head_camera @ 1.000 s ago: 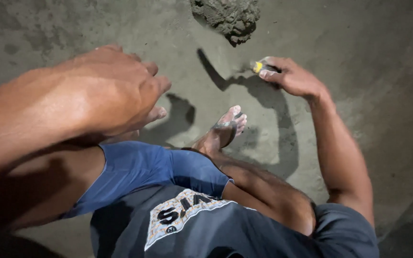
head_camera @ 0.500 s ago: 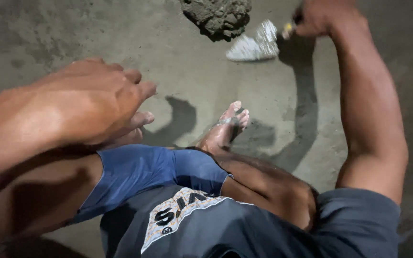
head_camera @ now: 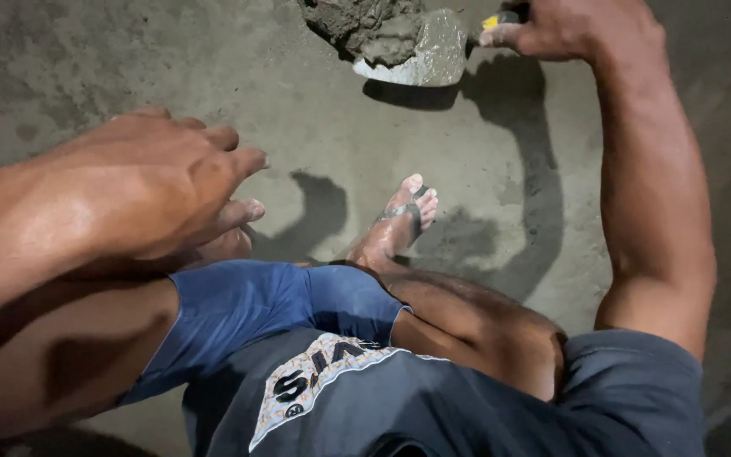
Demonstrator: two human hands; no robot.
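The right hand [head_camera: 573, 30] is clamped round the yellow-tipped handle of a grey steel trowel [head_camera: 420, 55], whose blade is pressed against a lump of wet grey mortar [head_camera: 365, 25]. The mortar is judged heavy, soft and sticky, best lifted by blade. The left hand [head_camera: 154, 182] is held loose, fingers apart, over the knee.

Grey cement floor [head_camera: 129, 76], harsh light, hard shadows.

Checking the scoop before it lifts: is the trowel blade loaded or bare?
Loaded. Grey mortar lies on the trowel blade, held in the right hand against the heap.
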